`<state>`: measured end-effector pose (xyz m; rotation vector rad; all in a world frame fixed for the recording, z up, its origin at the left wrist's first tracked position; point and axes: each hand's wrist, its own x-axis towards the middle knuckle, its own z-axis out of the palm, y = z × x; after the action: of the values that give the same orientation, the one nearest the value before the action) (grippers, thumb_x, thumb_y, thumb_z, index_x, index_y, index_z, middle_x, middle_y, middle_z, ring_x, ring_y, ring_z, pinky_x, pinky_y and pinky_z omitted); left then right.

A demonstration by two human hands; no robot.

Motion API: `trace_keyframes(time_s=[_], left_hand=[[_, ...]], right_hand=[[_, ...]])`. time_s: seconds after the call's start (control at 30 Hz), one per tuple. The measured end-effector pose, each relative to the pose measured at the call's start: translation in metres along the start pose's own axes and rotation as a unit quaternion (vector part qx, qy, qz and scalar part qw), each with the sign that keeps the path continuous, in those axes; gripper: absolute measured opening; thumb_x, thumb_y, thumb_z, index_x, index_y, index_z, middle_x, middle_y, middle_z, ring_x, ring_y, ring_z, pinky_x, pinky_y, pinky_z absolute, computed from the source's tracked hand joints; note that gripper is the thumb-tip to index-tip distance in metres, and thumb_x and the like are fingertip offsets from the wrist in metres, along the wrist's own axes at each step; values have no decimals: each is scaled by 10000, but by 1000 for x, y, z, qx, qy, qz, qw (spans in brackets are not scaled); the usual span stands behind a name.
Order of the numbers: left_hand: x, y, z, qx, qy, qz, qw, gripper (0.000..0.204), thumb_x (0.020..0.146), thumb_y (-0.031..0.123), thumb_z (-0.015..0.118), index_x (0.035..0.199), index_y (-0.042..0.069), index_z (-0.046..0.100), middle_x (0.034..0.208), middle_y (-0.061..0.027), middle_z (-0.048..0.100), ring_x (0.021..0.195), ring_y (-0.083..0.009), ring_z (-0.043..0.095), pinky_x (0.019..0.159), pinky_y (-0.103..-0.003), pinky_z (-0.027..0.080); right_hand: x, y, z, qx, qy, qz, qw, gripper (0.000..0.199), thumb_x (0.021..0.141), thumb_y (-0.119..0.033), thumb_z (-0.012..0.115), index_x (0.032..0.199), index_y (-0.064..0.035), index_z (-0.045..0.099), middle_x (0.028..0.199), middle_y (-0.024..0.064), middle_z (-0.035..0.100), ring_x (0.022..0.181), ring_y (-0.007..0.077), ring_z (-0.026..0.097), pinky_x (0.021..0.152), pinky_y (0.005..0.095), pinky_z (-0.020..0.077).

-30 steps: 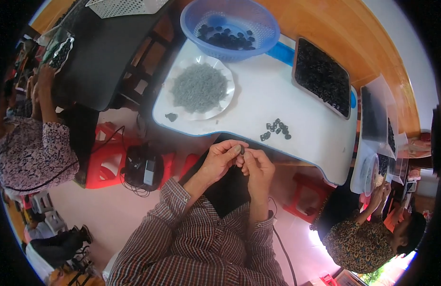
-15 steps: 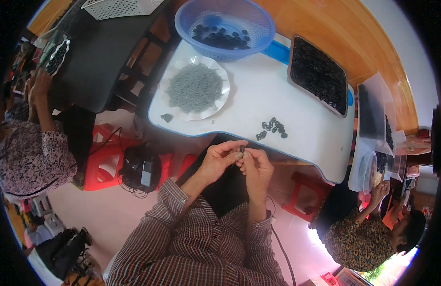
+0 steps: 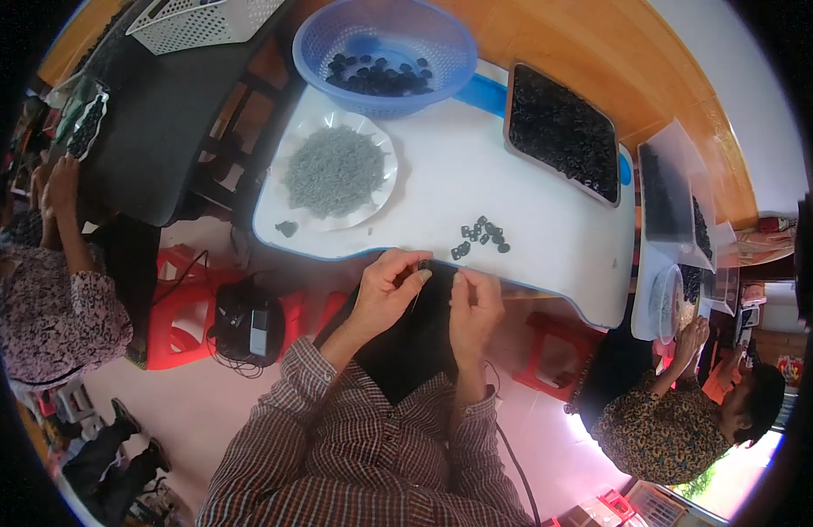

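— What do we hold?
— Our left hand point(image 3: 384, 294) pinches a tiny black plastic piece point(image 3: 422, 264); our right hand point(image 3: 474, 309) sits beside it, fingers curled.
— Much done?
— A few finished black pieces point(image 3: 478, 235) lie on the white table point(image 3: 547, 211). The black tray of parts point(image 3: 562, 132) looks full.

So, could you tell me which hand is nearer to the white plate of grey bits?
Left. The left hand sits just below and right of the white plate; the right hand lies farther right, beyond it.
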<state>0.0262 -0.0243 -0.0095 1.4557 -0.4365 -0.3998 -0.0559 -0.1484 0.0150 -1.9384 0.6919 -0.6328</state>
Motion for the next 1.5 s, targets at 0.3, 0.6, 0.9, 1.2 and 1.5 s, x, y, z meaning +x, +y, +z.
trace_keyframes(time_s=[0.3,0.6,0.9,1.2,1.5], left_hand=[[26,6,4,281,68,146,946,270,812,-16,613,1081,-1,630,797,-141,563,646,-278,584,572,-351,474],[32,9,8,397,50,139,906,222,818,88,639,1030,29,610,830,-133,549,676,-316,597,572,-417,483],[29,9,10,388,46,138,910,231,804,73,626,1021,20,566,867,-150,498,748,-339,587,589,-436,488],[15,19,5,115,23,103,988,145,844,15,630,983,0,668,835,-115,602,687,-197,588,599,-273,463],[-2,12,0,-112,-21,-56,992,113,899,57,620,976,-13,662,790,-8,612,636,-52,554,544,-194,455]], right_hand=[[34,15,-4,-221,77,-103,967,128,878,-101,612,984,-42,653,879,128,559,701,282,600,607,373,484],[50,20,-1,-327,55,-109,937,180,879,-181,629,1034,-91,653,898,121,542,741,314,609,614,421,488],[49,28,-2,-284,122,-180,934,120,910,-151,592,923,-33,608,855,107,551,669,267,594,579,385,481],[20,-8,-7,103,-94,119,983,180,959,-171,546,885,-10,581,687,-5,540,536,45,471,471,190,368],[2,-21,4,147,-164,148,964,199,964,-198,546,879,-23,589,673,-16,538,554,35,475,487,182,371]])
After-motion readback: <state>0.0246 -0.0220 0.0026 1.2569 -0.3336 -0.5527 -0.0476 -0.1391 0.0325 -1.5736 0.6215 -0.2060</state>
